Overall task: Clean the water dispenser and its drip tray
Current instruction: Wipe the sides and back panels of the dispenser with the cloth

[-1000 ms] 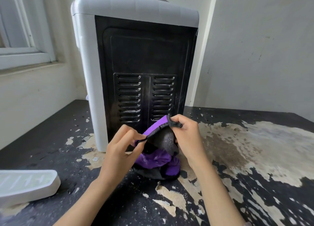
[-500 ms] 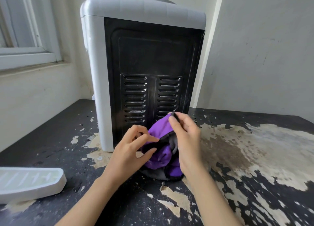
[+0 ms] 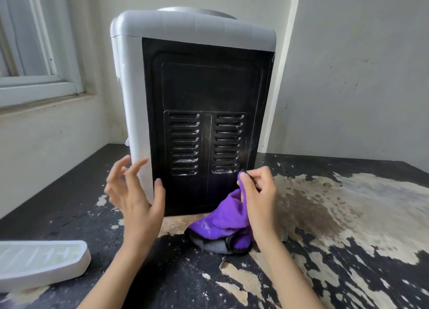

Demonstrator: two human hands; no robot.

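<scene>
The water dispenser [image 3: 195, 104] stands on the table with its black vented back panel facing me and a white casing around it. A purple and grey cloth [image 3: 222, 225] lies bunched at its foot. My right hand [image 3: 257, 197] pinches the cloth's upper edge and lifts it in front of the panel's lower right. My left hand [image 3: 137, 192] is spread with straight fingers at the dispenser's lower left corner, thumb by the panel edge; it holds nothing. The white drip tray [image 3: 39, 262] lies on the table at the far left.
The table [image 3: 348, 227] has a dark top with large patches of peeled coating. A wall rises right behind the dispenser and to the right. A window frame [image 3: 39, 86] sits at the upper left above a sill.
My left hand has let go of the cloth and moved left to the dispenser's corner. My right hand still pinches the cloth, which now hangs lower.
</scene>
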